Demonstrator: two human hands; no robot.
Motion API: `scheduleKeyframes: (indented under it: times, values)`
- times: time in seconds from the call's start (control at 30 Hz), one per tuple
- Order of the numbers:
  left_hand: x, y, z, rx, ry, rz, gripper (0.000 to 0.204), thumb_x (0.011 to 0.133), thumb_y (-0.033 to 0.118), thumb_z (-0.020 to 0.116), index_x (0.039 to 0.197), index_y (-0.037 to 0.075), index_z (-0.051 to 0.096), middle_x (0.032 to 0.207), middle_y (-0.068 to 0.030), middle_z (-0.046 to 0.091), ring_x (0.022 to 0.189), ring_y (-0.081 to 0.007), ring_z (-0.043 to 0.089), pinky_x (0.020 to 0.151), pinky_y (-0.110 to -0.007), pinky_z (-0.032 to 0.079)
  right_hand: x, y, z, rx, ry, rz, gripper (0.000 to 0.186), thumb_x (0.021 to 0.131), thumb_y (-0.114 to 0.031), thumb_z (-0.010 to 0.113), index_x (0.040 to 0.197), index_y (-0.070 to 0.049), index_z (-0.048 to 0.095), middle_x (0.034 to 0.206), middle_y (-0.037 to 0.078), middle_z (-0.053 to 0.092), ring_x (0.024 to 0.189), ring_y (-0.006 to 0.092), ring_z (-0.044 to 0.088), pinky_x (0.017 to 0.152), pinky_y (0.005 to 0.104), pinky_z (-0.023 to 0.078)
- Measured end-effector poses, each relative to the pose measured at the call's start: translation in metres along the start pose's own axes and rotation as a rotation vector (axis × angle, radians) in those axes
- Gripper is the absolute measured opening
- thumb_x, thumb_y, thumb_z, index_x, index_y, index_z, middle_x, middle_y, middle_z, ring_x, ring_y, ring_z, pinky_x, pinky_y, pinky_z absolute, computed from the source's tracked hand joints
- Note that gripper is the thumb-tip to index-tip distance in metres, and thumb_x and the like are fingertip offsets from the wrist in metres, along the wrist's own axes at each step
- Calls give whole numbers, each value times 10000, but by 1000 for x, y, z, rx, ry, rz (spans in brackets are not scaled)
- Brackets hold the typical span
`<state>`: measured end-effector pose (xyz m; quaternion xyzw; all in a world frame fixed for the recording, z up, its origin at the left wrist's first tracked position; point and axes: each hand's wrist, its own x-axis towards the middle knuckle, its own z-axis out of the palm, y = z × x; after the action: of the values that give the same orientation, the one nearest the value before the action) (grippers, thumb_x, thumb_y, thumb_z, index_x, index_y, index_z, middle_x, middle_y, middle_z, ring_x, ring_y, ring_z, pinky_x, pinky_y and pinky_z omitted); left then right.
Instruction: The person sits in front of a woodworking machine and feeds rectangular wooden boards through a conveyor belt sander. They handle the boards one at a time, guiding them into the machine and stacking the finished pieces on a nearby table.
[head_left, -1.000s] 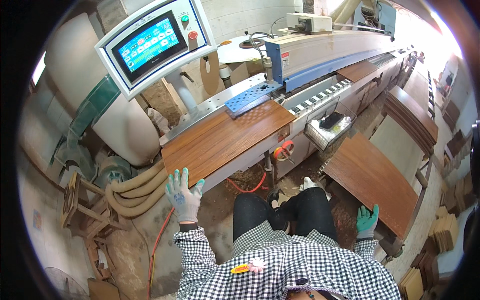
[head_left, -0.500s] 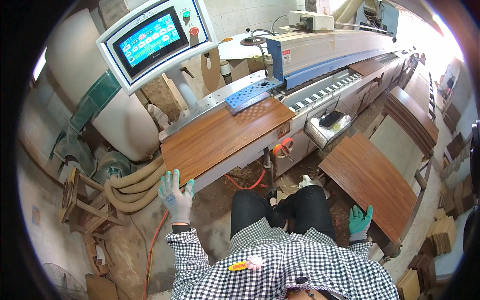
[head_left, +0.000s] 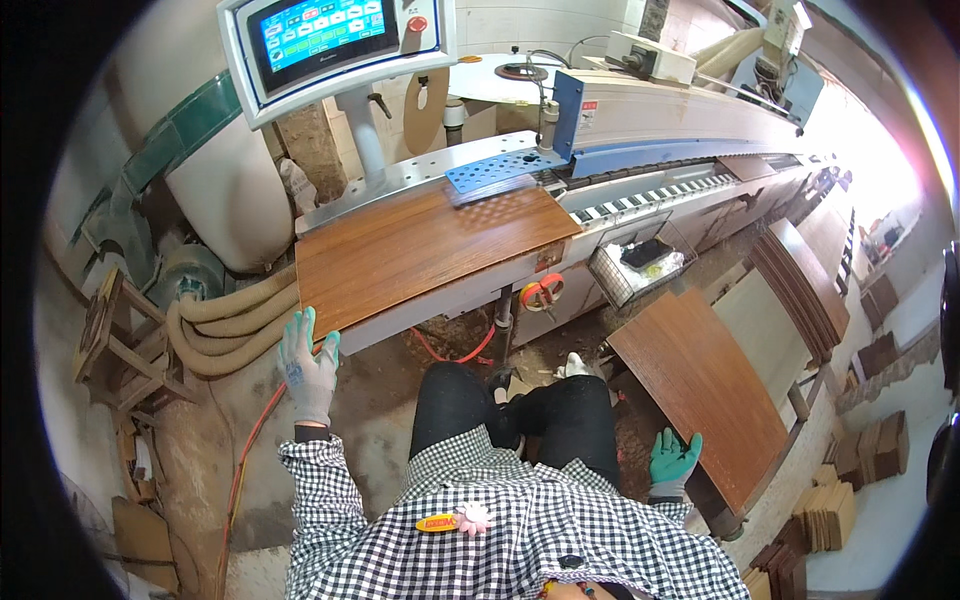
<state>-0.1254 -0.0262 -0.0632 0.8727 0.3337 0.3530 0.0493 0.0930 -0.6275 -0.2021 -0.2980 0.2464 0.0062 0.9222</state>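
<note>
My left hand [head_left: 308,372], in a grey glove with green fingertips, has its fingers spread at the near left corner of a wood-grain board [head_left: 430,260]. That board lies on the machine's bed, its far right part beside a blue perforated plate [head_left: 490,170]. My right hand [head_left: 675,460], green palm up with fingers loosely apart and nothing visible in it, is beside the near edge of another wood-grain board [head_left: 705,395], which rests on a low rack at my right.
Beyond are a control panel [head_left: 330,45] and the long edge-banding machine [head_left: 680,150]. A wire basket [head_left: 620,280] and orange tape rolls [head_left: 541,292] hang on its front. Board stacks [head_left: 810,280] stand right. Ribbed hoses [head_left: 225,330], a wooden stool [head_left: 125,345] and a red hose lie left.
The view has tilted and shifted, so most things sit further left and the control panel higher. Both hands stay beside their boards, with little change in their shape.
</note>
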Motion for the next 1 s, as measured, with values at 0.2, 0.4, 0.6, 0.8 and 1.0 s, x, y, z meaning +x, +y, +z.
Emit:
scheduleKeyframes:
  times: [0.2,0.4,0.6,0.8,1.0]
  values:
    - [3,2,-4,-4,-56,-50,598,931,385,677,1462,192,484,1493,-138,489,1386,-360,421,1157,-520,260,-3,-1,2,38,16,-57,549,857,-505,729,1241,-128,621,1212,45,637,1087,295,565,1040,448,442]
    - [4,2,-7,-3,-63,-23,617,916,402,692,1463,204,483,1486,-128,497,1387,-354,417,1165,-519,241,-3,-3,0,59,144,-113,681,837,-526,737,1359,-139,532,1339,71,543,1202,299,482,1061,436,412]
    - [11,13,-9,52,-93,-5,646,896,435,699,1458,194,490,1461,-139,517,1396,-360,402,1166,-550,216,2,-10,-11,54,84,-159,711,837,-532,729,1384,-135,510,1361,65,533,1223,285,477,1051,426,398]
    - [24,47,5,144,-79,51,669,867,430,720,1441,162,507,1390,-162,570,1376,-366,419,1151,-567,224,12,-20,-29,71,138,-223,648,857,-523,703,1352,-136,545,1340,58,576,1163,240,529,994,400,426]
    - [36,91,34,116,-56,121,678,857,441,716,1428,137,514,1348,-183,594,1333,-364,460,1146,-550,239,13,-29,-34,54,194,-233,614,844,-487,739,1305,-113,579,1306,67,604,1151,242,553,994,407,434]
